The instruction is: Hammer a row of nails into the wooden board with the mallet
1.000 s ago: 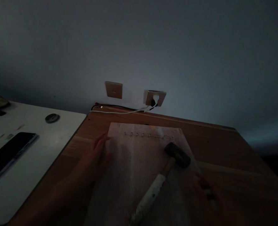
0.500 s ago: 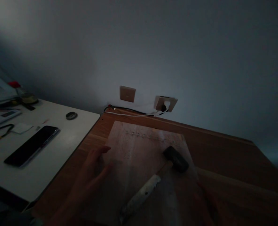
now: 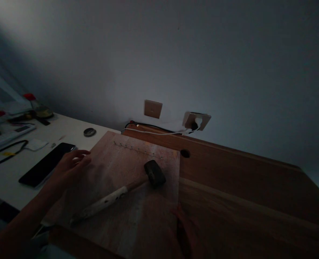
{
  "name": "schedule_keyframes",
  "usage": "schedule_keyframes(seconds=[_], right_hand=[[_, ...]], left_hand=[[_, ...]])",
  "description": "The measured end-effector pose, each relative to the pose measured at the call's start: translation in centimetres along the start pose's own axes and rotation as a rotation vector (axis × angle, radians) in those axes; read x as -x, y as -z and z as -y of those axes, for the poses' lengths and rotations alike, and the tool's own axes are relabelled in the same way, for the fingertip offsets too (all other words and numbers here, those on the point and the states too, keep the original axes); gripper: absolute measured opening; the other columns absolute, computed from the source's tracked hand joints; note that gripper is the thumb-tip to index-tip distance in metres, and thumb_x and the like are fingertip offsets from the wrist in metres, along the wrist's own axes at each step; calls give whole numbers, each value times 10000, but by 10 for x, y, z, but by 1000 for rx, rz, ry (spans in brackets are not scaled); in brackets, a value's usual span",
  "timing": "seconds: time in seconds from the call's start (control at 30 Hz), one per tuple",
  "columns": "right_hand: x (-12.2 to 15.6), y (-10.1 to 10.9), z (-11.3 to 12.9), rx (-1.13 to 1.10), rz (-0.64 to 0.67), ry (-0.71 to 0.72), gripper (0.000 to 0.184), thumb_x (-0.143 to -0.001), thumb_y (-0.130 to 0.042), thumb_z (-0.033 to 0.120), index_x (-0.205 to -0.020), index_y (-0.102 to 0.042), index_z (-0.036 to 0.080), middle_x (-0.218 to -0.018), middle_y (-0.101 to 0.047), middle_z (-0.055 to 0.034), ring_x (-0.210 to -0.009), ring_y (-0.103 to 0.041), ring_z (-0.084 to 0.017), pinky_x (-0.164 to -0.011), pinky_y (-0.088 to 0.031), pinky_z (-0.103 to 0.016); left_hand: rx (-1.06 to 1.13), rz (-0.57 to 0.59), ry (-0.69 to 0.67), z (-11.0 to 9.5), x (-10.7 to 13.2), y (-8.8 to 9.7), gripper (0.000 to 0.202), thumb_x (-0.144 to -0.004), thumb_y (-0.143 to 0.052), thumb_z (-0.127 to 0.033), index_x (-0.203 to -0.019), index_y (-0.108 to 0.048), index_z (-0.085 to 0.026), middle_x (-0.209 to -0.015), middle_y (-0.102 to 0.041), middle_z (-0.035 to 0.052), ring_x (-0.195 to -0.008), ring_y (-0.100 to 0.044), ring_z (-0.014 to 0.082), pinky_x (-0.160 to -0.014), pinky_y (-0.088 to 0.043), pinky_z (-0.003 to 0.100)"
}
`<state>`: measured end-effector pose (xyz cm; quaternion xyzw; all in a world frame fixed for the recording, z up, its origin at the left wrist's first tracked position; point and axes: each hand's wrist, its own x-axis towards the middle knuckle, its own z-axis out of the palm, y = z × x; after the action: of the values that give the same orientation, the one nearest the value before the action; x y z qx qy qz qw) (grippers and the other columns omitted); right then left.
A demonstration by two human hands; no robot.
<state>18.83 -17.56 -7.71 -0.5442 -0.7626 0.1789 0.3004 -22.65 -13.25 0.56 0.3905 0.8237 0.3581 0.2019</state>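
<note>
A thin wooden board point(image 3: 127, 219) lies on the brown wooden table, its left part reaching over the white tabletop. A row of small nails point(image 3: 138, 149) stands along its far edge. On the board rests a mallet point(image 3: 154, 174) with a dark head and a white-wrapped handle pointing to the near left. My left hand point(image 3: 69, 166) is at the board's left edge, close to the phone, fingers curved and thumb apart; contact with the edge is unclear. My right hand point(image 3: 187, 226), dim and partly dark, has its fingers over the board's right edge.
To the left a white table point(image 3: 105, 128) carries a black phone point(image 3: 47, 163), a roll of tape point(image 3: 89, 132), a power strip point(image 3: 12, 137) and cables. A wall socket point(image 3: 197, 121) with plugged cords sits behind. The brown table point(image 3: 237, 183) has a round hole point(image 3: 185, 153).
The board has slid left and turned, with the mallet on it, uncovering the round hole. Both hands have moved left along with it. The view has shifted slightly.
</note>
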Motion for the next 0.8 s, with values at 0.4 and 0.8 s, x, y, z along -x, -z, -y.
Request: schedule_keyframes(seconds=[0.4,0.8], right_hand=[[-18,10,-25,273,137,466,583,-1010,-613,393,-1578,-525,295,-1518,-625,-46,-1378,-604,-386,-1000,-631,-525],[9,100,-131,473,122,58,403,-1041,-506,410,-1353,-711,258,-1392,-718,-94,-1218,-722,-324,-949,-657,-500]], left_hand=[[-292,46,-218,8,2,9,449,-880,-579,-630,-1134,-706,-282,-1285,-607,76,-937,-722,266,-779,-641,408],[-455,228,-603,-27,63,-56,349,-974,-472,-436,-1206,-709,-326,-1346,-673,46,-943,-764,208,-720,-622,288]])
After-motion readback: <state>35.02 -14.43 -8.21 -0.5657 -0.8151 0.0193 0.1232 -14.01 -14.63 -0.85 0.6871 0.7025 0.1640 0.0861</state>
